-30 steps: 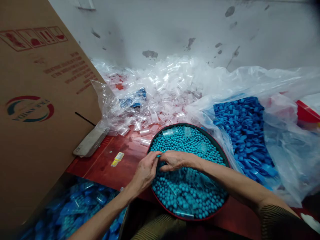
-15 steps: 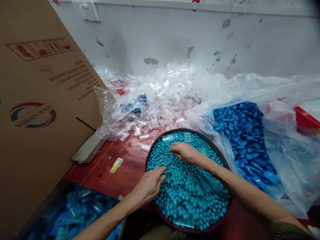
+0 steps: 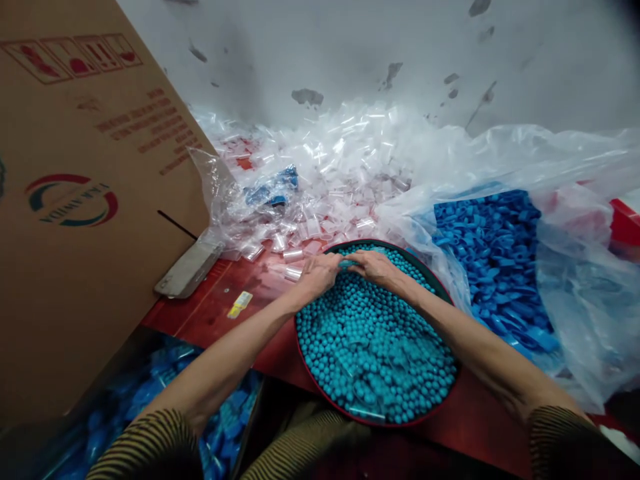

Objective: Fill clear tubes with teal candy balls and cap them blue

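A round tub (image 3: 309, 379) with a dark red rim is full of small teal beads (image 3: 350, 333), with a few clear plastic tubes (image 3: 367, 413) lying among them. Over its far side my two hands meet fingertip to fingertip. Between them is a small clear tube (image 3: 346, 264) that looks teal with beads; the fingers cover most of it. My left hand (image 3: 320, 273) is closed on its left end, and my right hand (image 3: 373, 267) pinches the right end.
Loose clear plastic tubes (image 3: 345, 193) are heaped behind the tub. Blue plastic parts (image 3: 490, 260) lie in a clear bag (image 3: 580, 293) at right. At left stand a cardboard box (image 3: 100, 280) and a grey phone-like object (image 3: 187, 270). More blue pieces (image 3: 225, 427) are below the red table (image 3: 200, 327).
Both hands, apart over the beads before, have come together at the tub's far side, with a small tube between their fingers. The camera view has tilted downward.
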Available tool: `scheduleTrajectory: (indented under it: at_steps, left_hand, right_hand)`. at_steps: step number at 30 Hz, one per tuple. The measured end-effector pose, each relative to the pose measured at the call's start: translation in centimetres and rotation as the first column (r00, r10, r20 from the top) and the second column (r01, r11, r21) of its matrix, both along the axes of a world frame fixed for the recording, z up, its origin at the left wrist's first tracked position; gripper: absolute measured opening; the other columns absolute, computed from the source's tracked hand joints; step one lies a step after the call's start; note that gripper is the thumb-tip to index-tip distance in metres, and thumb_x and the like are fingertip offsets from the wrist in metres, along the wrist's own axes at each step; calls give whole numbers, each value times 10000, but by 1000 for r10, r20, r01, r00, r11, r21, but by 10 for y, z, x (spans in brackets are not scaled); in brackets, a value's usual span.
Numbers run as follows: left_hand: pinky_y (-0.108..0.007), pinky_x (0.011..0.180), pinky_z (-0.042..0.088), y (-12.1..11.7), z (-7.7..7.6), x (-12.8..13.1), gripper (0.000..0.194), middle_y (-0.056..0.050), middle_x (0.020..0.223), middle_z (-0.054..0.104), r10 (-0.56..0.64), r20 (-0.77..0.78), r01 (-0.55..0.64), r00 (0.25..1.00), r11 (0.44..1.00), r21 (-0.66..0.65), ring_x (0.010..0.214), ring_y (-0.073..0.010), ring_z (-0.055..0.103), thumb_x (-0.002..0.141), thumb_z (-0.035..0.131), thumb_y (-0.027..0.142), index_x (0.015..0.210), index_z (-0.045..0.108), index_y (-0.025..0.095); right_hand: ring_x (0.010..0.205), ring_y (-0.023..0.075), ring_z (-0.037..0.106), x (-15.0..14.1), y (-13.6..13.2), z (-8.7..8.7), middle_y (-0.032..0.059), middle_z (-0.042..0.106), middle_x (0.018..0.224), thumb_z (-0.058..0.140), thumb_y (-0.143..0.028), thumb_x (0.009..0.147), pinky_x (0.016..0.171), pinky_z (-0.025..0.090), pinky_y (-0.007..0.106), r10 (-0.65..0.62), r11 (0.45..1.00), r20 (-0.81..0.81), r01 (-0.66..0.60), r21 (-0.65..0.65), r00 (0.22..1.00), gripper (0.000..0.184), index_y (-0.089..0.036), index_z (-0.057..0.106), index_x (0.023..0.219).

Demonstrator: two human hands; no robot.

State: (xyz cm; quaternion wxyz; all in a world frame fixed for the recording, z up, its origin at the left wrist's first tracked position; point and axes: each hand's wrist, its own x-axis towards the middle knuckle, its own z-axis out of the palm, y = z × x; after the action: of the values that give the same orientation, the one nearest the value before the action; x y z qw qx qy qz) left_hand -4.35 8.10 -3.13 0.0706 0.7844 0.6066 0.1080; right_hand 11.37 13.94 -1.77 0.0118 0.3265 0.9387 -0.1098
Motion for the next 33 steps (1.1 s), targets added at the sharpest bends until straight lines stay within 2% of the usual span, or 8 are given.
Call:
scheduleTrajectory:
  at_steps: [3,6,10,14,21,24,30,33]
  left_hand:
    - [-273,637,409,-5,-3,4,197,-66,788,598,-1,12,1,1000,1000,-9,731,-188,571,820,385,212,983,484,164]
    - [-262,591,401,-6,0,6,203,-61,773,596,17,36,-18,999,1000,15,701,-186,571,816,404,241,995,453,160]
    - [-253,606,397,-6,7,2,138,-45,768,579,-64,64,57,996,993,105,729,-173,559,816,408,241,906,487,172]
    - [-248,630,399,-10,9,-1,116,-36,777,573,-153,46,142,987,974,174,741,-162,552,811,429,231,878,496,165]
    - [-251,628,407,-12,14,2,108,-27,740,564,-231,68,211,971,953,218,710,-151,538,812,425,217,856,508,163]
    - [-222,600,405,-13,12,-13,106,-5,740,573,-208,199,176,958,970,166,683,-128,547,788,474,239,866,509,176]
    - [-242,648,413,9,25,-31,140,-36,785,573,-30,128,0,991,975,224,718,-145,545,811,434,231,893,531,171]
    - [-270,707,416,28,41,-17,211,-81,973,542,102,88,-125,991,944,304,851,-179,534,798,441,188,989,527,171]
  right_hand:
    - [798,195,537,3,-5,5,88,582,877,374,-442,834,660,375,270,-73,996,38,74,-46,997,378,-173,587,992]
    - [702,148,541,1,-1,10,41,593,777,366,-428,836,616,392,238,-124,944,-52,102,-313,991,368,-170,606,943]
    - [620,112,527,4,7,16,6,579,733,479,-441,758,510,429,196,-313,711,-110,156,-686,943,340,-174,600,930]
    - [674,118,539,13,6,20,19,570,761,562,-425,695,518,474,199,-405,519,-148,93,-850,902,344,-156,583,909]
    - [657,110,532,27,4,26,10,533,762,564,-423,695,498,467,193,-360,479,-185,11,-878,915,356,-157,553,932]
    - [535,81,488,38,8,24,-25,503,681,556,-422,704,464,432,193,-316,537,-186,14,-843,930,357,-163,552,949]
    - [734,130,493,45,10,11,21,514,822,602,-226,692,642,382,224,-144,962,-165,99,-253,976,248,-164,596,932]
    - [761,148,485,39,8,6,49,517,822,463,-143,765,655,356,239,-38,997,-42,35,-72,998,167,-146,621,821]
